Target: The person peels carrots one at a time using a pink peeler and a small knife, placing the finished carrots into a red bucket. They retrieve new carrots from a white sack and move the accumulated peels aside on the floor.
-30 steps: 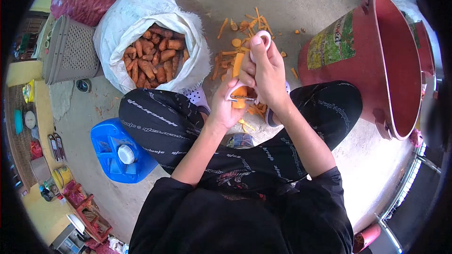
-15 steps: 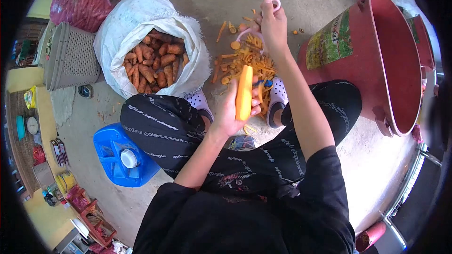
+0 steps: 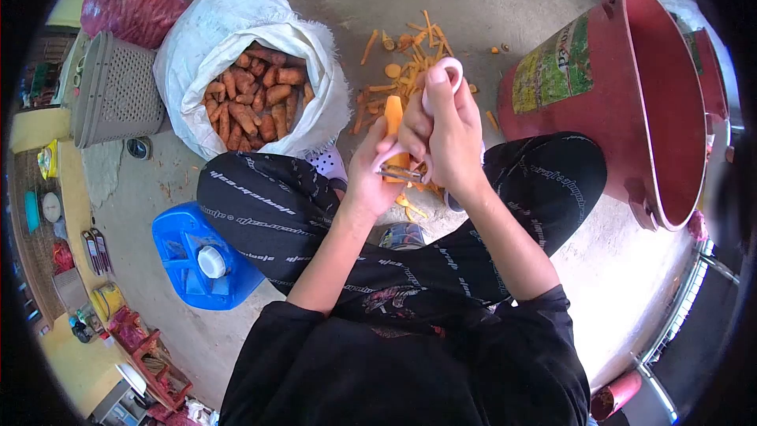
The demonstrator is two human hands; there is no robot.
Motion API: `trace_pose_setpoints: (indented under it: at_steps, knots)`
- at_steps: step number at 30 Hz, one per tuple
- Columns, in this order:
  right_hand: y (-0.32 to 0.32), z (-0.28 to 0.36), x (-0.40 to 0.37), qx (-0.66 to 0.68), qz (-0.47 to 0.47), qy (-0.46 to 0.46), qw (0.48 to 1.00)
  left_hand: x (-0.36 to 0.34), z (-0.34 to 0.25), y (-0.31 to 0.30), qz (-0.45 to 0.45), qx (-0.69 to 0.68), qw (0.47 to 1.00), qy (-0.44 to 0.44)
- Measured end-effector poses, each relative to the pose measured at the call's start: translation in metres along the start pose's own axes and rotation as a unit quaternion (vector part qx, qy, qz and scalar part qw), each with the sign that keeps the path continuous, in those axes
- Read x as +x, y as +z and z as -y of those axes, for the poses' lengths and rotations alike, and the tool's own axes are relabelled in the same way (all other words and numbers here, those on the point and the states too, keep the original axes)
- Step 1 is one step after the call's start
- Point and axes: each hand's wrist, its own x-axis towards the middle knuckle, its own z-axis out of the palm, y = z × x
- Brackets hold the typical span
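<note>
My left hand is wrapped round a bright orange peeled carrot that points away from me. In my right hand is a pale pink peeler with a ring at the end of its handle. Its metal blade lies across the near end of the carrot, close to my left palm; whether it touches cannot be made out. Beyond both hands, orange peelings and cut ends lie heaped on the floor, partly hidden by my right hand.
A white sack of unpeeled carrots stands at left, beside a grey basket and a red mesh sack. A blue jerrycan is by my left knee. A large red bucket leans at right.
My right hand has come back toward me with the peeler, from beyond the carrot to its near end. My left hand still holds the carrot, shifted slightly left.
</note>
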Motion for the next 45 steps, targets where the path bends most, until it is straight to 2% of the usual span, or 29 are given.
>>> trace_pose_setpoints:
  at_steps: [4,8,13,16,19,20,22,24,28,31,35,36,38,45]
  knots:
    - [-0.005,-0.007,-0.004,-0.019,0.018,0.016,1.0,0.001,-0.001,-0.009,0.018,-0.084,0.996,-0.031]
    - [-0.009,-0.012,0.006,-0.024,-0.022,0.008,0.999,-0.003,0.001,0.011,-0.02,-0.015,1.0,0.017]
    - [-0.012,-0.01,0.019,-0.037,-0.011,0.013,0.999,-0.002,0.001,0.013,-0.04,-0.003,0.999,0.024]
    - [-0.012,-0.002,0.036,-0.04,-0.036,0.001,0.999,-0.003,0.007,0.012,-0.049,0.03,0.997,0.044]
    - [-0.024,-0.004,0.064,-0.02,-0.037,0.014,0.999,0.002,0.012,-0.007,0.01,-0.012,1.0,0.007]
    - [-0.023,-0.005,0.071,-0.007,-0.045,-0.007,0.999,0.001,0.012,-0.007,0.023,-0.019,1.0,0.0]
    - [-0.029,-0.005,0.09,-0.053,-0.047,-0.03,0.997,0.0,0.01,-0.005,0.051,-0.032,0.998,-0.011]
    - [-0.043,-0.011,0.114,-0.111,-0.051,-0.071,0.99,-0.005,0.011,0.004,0.037,-0.005,0.999,-0.021]
    - [-0.06,-0.009,0.139,-0.169,-0.117,-0.044,0.978,-0.002,0.008,0.005,0.016,0.016,1.0,-0.021]
    - [-0.059,0.001,0.128,-0.157,-0.067,-0.097,0.981,0.0,0.004,0.002,-0.027,0.061,0.998,-0.006]
    - [-0.016,0.012,0.06,0.01,-0.074,-0.044,0.996,0.004,0.006,-0.002,-0.084,0.059,0.995,0.009]
    - [-0.011,0.012,0.046,0.0,-0.048,-0.017,0.999,0.004,0.006,-0.004,-0.102,0.054,0.993,0.011]
    - [-0.007,0.012,0.022,-0.022,-0.002,0.035,0.999,0.003,0.005,-0.005,-0.068,0.024,0.997,0.011]
    - [-0.008,-0.002,0.004,-0.051,0.03,0.043,0.997,0.001,-0.002,-0.004,0.0,-0.008,1.0,0.002]
